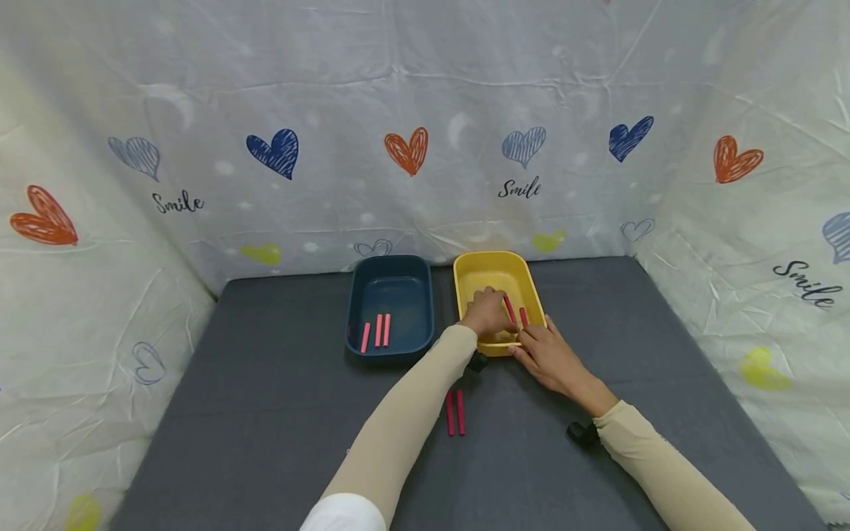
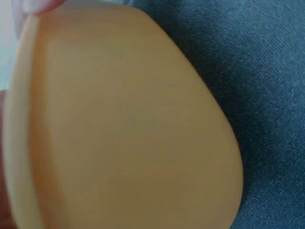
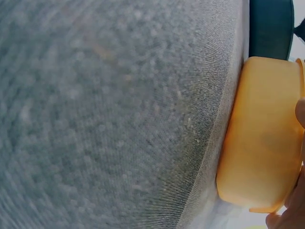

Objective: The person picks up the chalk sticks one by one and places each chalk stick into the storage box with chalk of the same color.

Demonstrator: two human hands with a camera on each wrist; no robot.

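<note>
My left hand (image 1: 488,313) reaches into the yellow tray (image 1: 465,273) with fingers bent at a slim red stick (image 1: 509,308), which lies along the fingertips. Just right of it, a second red stick (image 1: 523,317) stands out beside the fingers of my right hand (image 1: 547,358). That hand grips the tray's near right corner, its thumb at the front rim and a finger outside the right side. Up close in the left wrist view, the yellow wall (image 2: 133,119) hides the sticks. In the right wrist view, fingers (image 3: 293,205) touch the tray's rim.
Left of the yellow tray stands a dark blue tray (image 1: 390,269) with three pinkish-red sticks (image 1: 378,330) in it. Two more red sticks (image 1: 455,413) lie on the dark grey table (image 1: 279,413), partly under the left forearm. A white printed cloth (image 1: 451,74) hangs around the table's back and sides.
</note>
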